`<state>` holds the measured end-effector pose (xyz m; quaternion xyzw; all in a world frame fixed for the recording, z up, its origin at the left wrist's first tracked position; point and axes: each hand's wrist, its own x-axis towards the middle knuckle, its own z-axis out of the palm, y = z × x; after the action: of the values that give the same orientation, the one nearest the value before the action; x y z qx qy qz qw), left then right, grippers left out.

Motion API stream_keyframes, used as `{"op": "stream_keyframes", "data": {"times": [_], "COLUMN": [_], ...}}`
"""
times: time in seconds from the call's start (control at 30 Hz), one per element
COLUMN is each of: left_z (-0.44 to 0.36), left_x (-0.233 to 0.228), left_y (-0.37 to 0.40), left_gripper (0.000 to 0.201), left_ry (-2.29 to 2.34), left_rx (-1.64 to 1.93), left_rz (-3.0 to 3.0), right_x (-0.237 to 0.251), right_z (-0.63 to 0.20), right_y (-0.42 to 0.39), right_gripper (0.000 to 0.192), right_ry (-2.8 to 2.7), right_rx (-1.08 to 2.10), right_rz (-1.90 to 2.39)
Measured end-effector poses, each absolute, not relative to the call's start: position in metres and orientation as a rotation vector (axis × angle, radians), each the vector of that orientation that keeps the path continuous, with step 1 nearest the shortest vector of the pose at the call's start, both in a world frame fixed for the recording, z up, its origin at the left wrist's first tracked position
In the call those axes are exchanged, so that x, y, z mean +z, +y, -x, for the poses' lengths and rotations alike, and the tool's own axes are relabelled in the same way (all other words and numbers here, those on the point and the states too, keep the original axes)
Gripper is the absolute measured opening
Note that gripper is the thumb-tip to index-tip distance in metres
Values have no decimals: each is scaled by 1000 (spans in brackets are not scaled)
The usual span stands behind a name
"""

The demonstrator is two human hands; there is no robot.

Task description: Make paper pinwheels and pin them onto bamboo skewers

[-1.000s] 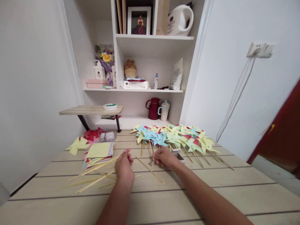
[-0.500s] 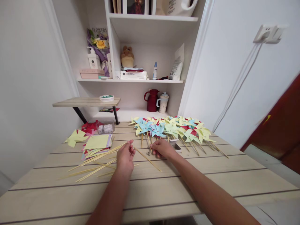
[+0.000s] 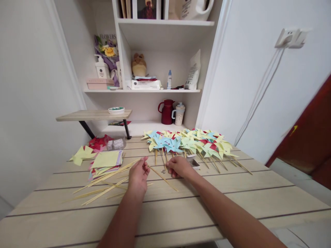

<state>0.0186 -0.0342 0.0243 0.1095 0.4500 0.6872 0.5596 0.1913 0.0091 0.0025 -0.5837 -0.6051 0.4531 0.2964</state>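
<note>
Tabletop unchanged; left hand (image 3: 138, 175) seemingly lifts skewer (image 3: 162, 177) slightly.

- My right hand (image 3: 178, 167) covers whatever its fingertips press on; I can't tell if they grip anything
- The small metal bits (image 3: 163, 170) beside it are too tiny to identify
- The kettle (image 3: 192, 8) and framed picture (image 3: 147, 8) are cut off at the top edge

Matt paper pinwheels (image 3: 186, 143), thin wooden sticks (image 3: 103, 191), seemingly smooth pale wood-look table (image 3: 181, 213).
</note>
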Motion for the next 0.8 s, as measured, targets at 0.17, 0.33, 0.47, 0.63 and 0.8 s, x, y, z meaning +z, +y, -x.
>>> {"op": "stream_keyframes", "data": {"times": [0.17, 0.33, 0.47, 0.63, 0.8], "left_z": [-19, -20, -20, -20, -20], "left_x": [26, 26, 27, 29, 29], "left_y": [-35, -35, -36, -37, -36], "left_gripper": [16, 15, 18, 18, 18], "left_ry": [1066, 1068, 1067, 1053, 1052], "left_rx": [1612, 1606, 1600, 1592, 1587], "left_rz": [-259, -266, -274, -289, -293], "right_x": [3, 2, 1, 2, 5], "right_z": [-191, -192, -194, -195, -198], "right_y": [7, 4, 2, 1, -4], "right_gripper": [24, 20, 17, 12, 22], "right_ry": [-1610, -1660, -1679, -1688, -1749], "right_rx": [1191, 1162, 1127, 1077, 929], "right_rz": [1538, 1485, 1459, 1442, 1431]}}
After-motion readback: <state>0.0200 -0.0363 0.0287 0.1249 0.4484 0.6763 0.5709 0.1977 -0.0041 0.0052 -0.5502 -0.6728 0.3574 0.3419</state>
